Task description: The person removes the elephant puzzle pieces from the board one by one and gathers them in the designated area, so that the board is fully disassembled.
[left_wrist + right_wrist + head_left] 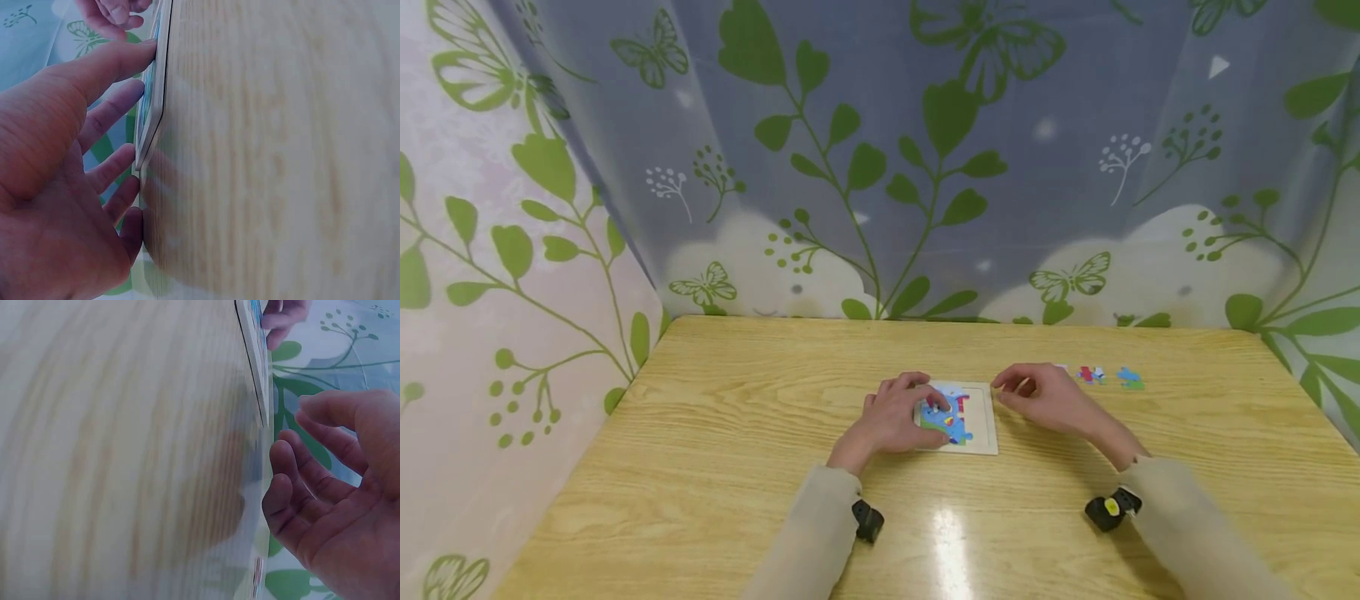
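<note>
A small jigsaw puzzle tray (981, 421) lies flat on the table. Joined blue, green and red puzzle pieces (953, 427) fill its left part, and its right part shows bare board. My left hand (897, 415) reaches over the tray's left side, its fingers spread and the thumb and index fingertips resting on the pieces. In the left wrist view, the other fingertips come down by the tray's edge (152, 128). Just off the tray's right edge hovers my right hand (1037, 398), fingers loosely bent, with nothing visible between thumb and fingers in the right wrist view.
Loose puzzle pieces lie on the wooden table (722, 433) beyond the right hand, among them a red-and-white one (1088, 375) and a blue-green one (1130, 378). A patterned curtain (880, 167) hangs along the table's back edge. Each wrist wears a small black camera.
</note>
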